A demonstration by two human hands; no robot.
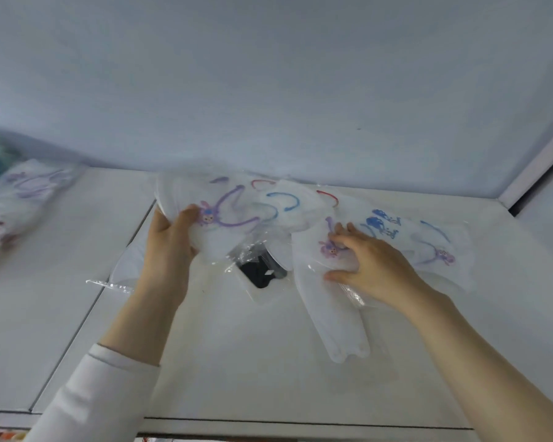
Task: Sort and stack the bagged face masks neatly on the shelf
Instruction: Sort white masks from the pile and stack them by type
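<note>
Both hands are in the mask mess on the white shelf — one bag gripped, one pinned flat.

Left hand has its thumb curled over the edge of a purple-loop mask bag, fingers underneath, at the left end of the heap by the back wall. Right hand lies flat with fingers spread on a second mask bag with the same purple cartoon print, right of centre. Between them sits a black item in clear plastic, with a blue-loop mask behind it. A long white mask stretches toward the front edge — and far left there's a blurry pile of mask bags.
</note>
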